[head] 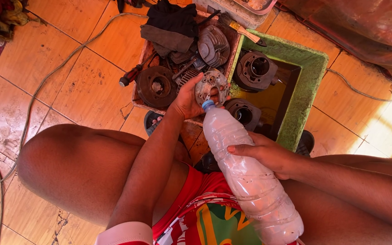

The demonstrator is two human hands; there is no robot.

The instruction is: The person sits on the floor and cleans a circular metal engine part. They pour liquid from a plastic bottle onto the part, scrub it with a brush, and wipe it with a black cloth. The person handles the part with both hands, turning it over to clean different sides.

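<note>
Head view: my right hand has its grip wrapped round the middle of a big clear plastic bottle holding cloudy whitish liquid, tilted, blue neck pointing away from me. My left hand has its grip clamped on a round grey metal engine cover plate, held right at the bottle mouth, over the edge of the parts tray.

Step, as I read it: liquid going onto the plate to wash it. That calls for keeping the mouth lined up on the plate and the tilt gentle.

Room: tight ahead. In the tray are a dark flywheel, a finned cylinder head, a red-handled screwdriver and rags. The green-rimmed box to the right holds an engine cylinder. My knees close both sides; open tile floor lies left.
</note>
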